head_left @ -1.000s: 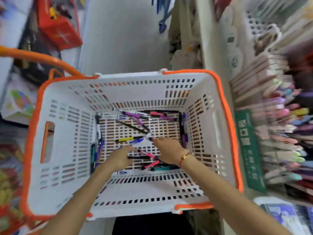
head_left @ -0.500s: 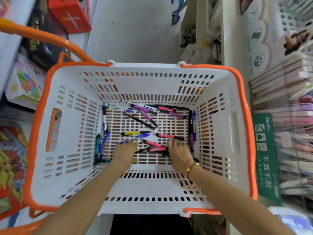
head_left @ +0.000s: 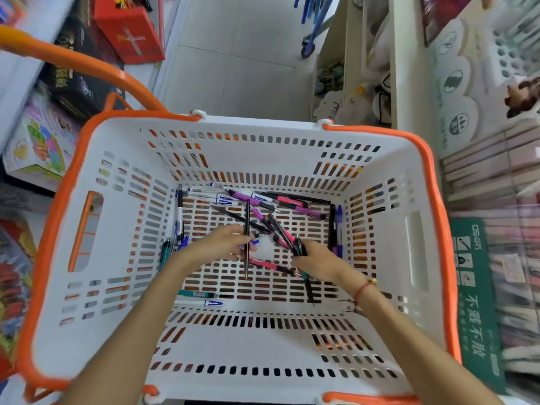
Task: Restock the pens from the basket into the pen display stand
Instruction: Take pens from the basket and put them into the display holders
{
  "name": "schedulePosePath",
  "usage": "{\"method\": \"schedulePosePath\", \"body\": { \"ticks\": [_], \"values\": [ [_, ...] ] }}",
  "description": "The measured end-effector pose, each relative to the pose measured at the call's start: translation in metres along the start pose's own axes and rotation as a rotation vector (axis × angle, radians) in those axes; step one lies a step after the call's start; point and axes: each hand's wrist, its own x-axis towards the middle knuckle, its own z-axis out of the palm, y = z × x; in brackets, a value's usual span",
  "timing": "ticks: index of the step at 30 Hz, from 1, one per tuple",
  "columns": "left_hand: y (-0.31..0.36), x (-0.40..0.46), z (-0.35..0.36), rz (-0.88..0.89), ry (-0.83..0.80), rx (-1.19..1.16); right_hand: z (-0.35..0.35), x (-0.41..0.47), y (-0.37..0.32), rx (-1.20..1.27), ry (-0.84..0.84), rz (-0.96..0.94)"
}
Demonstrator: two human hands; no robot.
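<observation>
two hands in the basket: left hand pinches an upright dark pen, right hand grasps pens

arms: 2, bare, no sleeves | right wrist: thin red cord bracelet with 1 gold bead

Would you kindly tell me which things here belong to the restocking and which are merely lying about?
Job:
white orange-rimmed plastic basket
loose pens
slim dark pen, left hand
pen bundle, right hand

Lying about:
red cardboard box
colourful toy box
</observation>
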Motion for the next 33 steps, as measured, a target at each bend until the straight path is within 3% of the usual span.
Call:
{"method": "schedulePosePath", "body": {
  "ticks": [3, 7, 11, 14, 17, 21, 28, 33],
  "values": [
    [0.016, -0.009, -0.002, 0.060, 0.057, -0.222, -0.015, -0.017, -0.016, 0.400, -0.133, -0.088],
    [0.023, -0.020, -0.012, 0.187, -0.039, -0.427, -0.020, -0.030, -0.031, 0.733, -0.227, -0.215],
    [0.027, -0.023, -0.015, 0.278, 0.056, -0.303, -0.019, -0.030, -0.040, 0.795, -0.236, -0.258],
    [0.029, -0.021, -0.011, 0.331, 0.182, -0.285, -0.017, -0.027, -0.043, 0.850, -0.151, -0.236],
    [0.030, -0.020, -0.008, 0.341, 0.196, -0.260, -0.013, -0.025, -0.043, 0.898, -0.103, -0.207],
    [0.033, -0.019, -0.004, 0.283, 0.224, -0.236, -0.011, -0.026, -0.041, 0.785, -0.201, -0.267],
    [0.028, -0.011, -0.001, 0.276, 0.093, -0.704, 0.002, -0.025, -0.043, 0.813, -0.372, -0.279],
    [0.029, -0.011, 0.001, 0.272, 0.104, -0.702, 0.008, -0.025, -0.046, 0.852, -0.414, -0.297]
  ]
}}
